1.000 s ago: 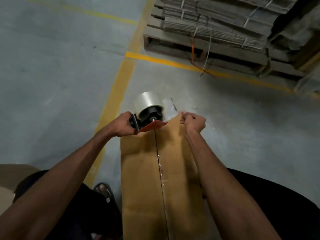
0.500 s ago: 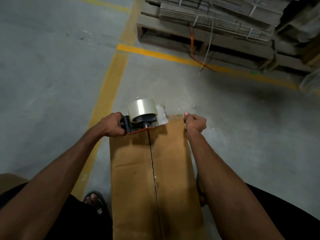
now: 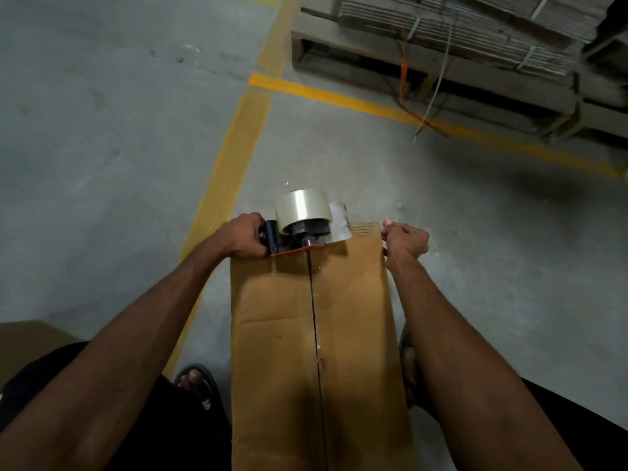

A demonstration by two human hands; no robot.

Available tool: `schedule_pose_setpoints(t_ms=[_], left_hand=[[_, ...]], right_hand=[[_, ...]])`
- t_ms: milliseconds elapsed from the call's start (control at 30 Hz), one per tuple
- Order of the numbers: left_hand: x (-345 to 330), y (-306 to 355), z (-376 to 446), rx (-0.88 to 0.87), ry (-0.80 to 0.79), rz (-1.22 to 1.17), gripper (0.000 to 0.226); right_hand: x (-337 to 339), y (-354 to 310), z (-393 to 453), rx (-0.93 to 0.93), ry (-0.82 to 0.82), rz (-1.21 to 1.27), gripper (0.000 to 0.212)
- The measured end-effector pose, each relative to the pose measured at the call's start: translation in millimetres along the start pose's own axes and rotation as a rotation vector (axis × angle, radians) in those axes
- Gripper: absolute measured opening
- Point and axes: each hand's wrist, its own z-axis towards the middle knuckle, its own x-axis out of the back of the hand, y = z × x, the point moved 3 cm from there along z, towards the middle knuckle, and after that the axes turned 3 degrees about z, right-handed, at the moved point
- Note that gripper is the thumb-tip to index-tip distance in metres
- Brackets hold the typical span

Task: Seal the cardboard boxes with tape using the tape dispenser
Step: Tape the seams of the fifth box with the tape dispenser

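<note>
The box (image 3: pixel 316 341) is lying flat on the concrete floor (image 3: pixel 102 137), stretching away from the person, between the two sandalled feet, its centre seam running lengthwise. The left hand (image 3: pixel 243 236) is gripping the black handle of the dispenser (image 3: pixel 299 229), fingers wrapped round it, and is holding the tool on the box's far end, right over the seam; the clear tape roll (image 3: pixel 302 209) is sitting on top, and the red base plate is lying against the cardboard. Compared with a second ago, the dispenser is sitting lower and flatter: then it was tilted up, with its red plate lifted off the far edge, and half a second ago it was already coming down onto the top face, where it is staying now. The right hand (image 3: pixel 404 237) is clenched at the box's far right corner, thumb up; a second ago it was pinching near the seam beside the dispenser, and it is now staying at the corner as it was half a second ago. Whether it is actually grasping the cardboard edge cannot be told. Beyond the box, yellow lines (image 3: pixel 234 158) are crossing the floor, and a pallet (image 3: pixel 373 68) is carrying strapped bundles of flat cardboard (image 3: pixel 475 25).
</note>
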Motion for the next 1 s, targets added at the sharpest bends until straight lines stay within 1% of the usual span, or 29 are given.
schedule_pose_setpoints(t_ms=[100,167,233,300,400,433,467,500,533,567,600,633,667,700,733,767,833,933,1000], left_hand=[[-0.8,-4.6,6.8,0.014,-0.014,-0.005,0.028],[-2.3,-7.0,11.8,0.030,-0.015,0.016,0.028],[-3.5,-8.8,16.1,0.052,-0.006,0.037,0.033],[-3.9,-8.7,18.4,0.067,0.001,0.050,0.038],[-3.2,-5.8,17.1,0.090,0.008,0.108,0.045],[-4.1,-5.5,16.5,0.093,0.015,0.137,0.048],[-4.8,-5.4,16.2,0.091,0.024,0.166,0.050],[-5.2,-5.2,15.4,0.089,0.031,0.184,0.049],[-5.4,-4.7,14.8,0.088,0.032,0.195,0.049],[-5.7,-4.3,14.9,0.090,0.028,0.198,0.048],[-5.2,-3.7,14.5,0.092,0.025,0.202,0.048],[-3.2,-2.8,13.0,0.098,0.024,0.209,0.049],[-0.8,-2.0,11.0,0.104,0.027,0.213,0.050],[2.1,-1.6,8.3,0.108,0.039,0.209,0.051],[5.0,-1.7,5.8,0.100,0.057,0.200,0.050],[7.7,-0.9,2.7,0.082,0.080,0.185,0.045],[9.9,-0.6,-2.6,0.031,0.119,0.190,0.030],[9.3,1.2,-8.0,-0.012,0.167,0.249,0.028],[10.6,3.4,-12.8,-0.024,0.173,0.273,0.022]], right_hand=[[-0.4,1.3,-2.0,0.014,-0.005,-0.004,0.007],[0.1,-3.3,-5.5,-0.019,-0.008,0.003,0.019],[1.3,-3.8,-6.7,-0.121,-0.016,0.017,0.026],[3.2,2.0,-3.5,-0.227,-0.021,0.000,0.030],[6.6,15.5,0.7,-0.210,-0.091,-0.080,0.030],[9.2,19.6,-1.3,-0.190,-0.065,-0.096,0.027],[9.1,21.1,-2.5,-0.129,-0.032,-0.123,0.025],[7.7,16.3,-11.8,0.017,0.000,-0.207,0.026],[9.6,10.8,-19.6,0.202,0.077,-0.217,0.030],[11.0,5.9,-27.7,0.382,0.105,-0.239,0.031],[6.2,4.7,-36.7,0.559,0.016,-0.302,0.030],[1.3,3.8,-50.0,0.703,-0.140,-0.368,0.030],[-5.7,6.3,-61.1,0.822,-0.300,-0.450,0.030],[-11.5,10.0,-72.7,0.890,-0.423,-0.517,0.031],[-15.6,12.9,-80.5,0.926,-0.496,-0.567,0.033],[-16.8,14.2,-86.8,0.938,-0.526,-0.596,0.035],[-15.2,14.6,-95.6,0.921,-0.521,-0.629,0.037],[-12.3,20.4,-96.9,0.917,-0.532,-0.797,0.038],[-12.5,23.5,-96.2,0.867,-0.540,-0.933,0.044]])
